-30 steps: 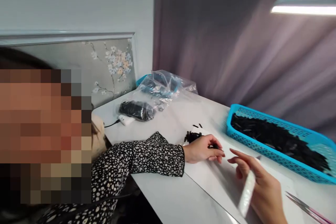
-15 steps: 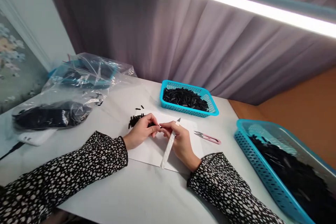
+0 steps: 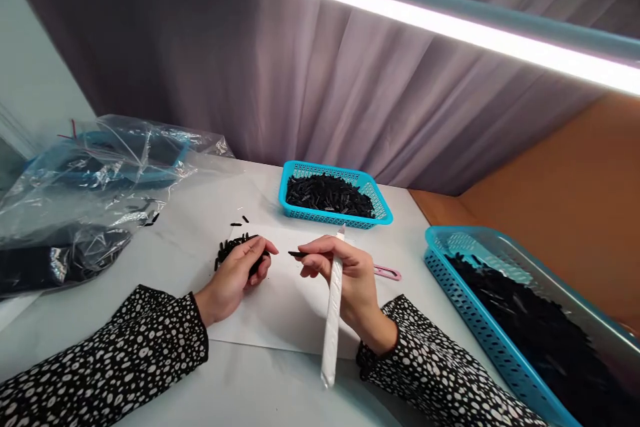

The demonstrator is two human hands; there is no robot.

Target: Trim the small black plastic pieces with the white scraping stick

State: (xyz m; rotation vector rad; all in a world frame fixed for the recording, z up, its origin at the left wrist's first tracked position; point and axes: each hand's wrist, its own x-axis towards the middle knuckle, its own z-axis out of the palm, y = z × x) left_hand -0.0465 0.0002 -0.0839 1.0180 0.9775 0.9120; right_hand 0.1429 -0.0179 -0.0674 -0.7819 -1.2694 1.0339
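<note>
My right hand [image 3: 345, 273] pinches one small black strip [image 3: 297, 254] between thumb and fingertips. Tucked in the same hand is a slim blade tool with a long white wrapped handle [image 3: 332, 320], its tip pointing away from me. My left hand [image 3: 237, 273] curls loosely around several more black pieces [image 3: 259, 264], partly hidden by the fingers. A heap of small black strips [image 3: 227, 247] lies just behind that hand on a white sheet [image 3: 280, 327]. The two hands are apart. Pink thread snips [image 3: 388, 273] lie behind the right wrist, mostly covered.
A blue basket [image 3: 336, 215] of black strips stands at the back. A larger blue basket [image 3: 480, 320], also filled with black pieces, is at the right. Clear plastic bags [image 3: 100, 173] with dark contents lie at the left. A bright lamp bar [image 3: 440, 23] hangs above.
My hands have separated; the right now holds a black strip out in its fingertips, clear of the left. The white-handled tool has swung more upright. The view has shifted rightward.
</note>
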